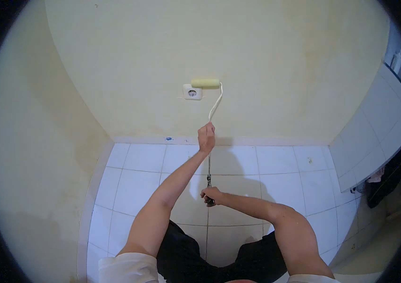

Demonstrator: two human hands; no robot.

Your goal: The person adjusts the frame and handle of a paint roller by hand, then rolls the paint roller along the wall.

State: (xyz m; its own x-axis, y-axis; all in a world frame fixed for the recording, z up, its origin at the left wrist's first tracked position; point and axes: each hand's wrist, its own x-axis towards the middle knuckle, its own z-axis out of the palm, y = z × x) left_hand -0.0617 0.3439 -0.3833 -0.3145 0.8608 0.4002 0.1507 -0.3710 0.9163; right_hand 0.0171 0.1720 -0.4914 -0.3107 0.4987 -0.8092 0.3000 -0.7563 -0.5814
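The paint roller (205,83) lies crosswise on the wall beside the socket (192,92), at twelve o'clock from both hands, its pole running six-to-twelve; the left hand (206,137) grips nearer, the right hand (211,195) clasps the pole's end.

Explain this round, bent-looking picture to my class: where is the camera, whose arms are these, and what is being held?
The camera sits on a person's head and looks down, so the two bare arms coming in from the bottom are that person's own. Its wide lens bends straight edges, which is why the picture looks round. The left hand grips a paint roller's pole high up; the right hand grips its lower end. The roller lies against a pale yellow wall, just above and to the right of a white socket. Below is a white tiled floor, and white tiles cover a surface on the right.
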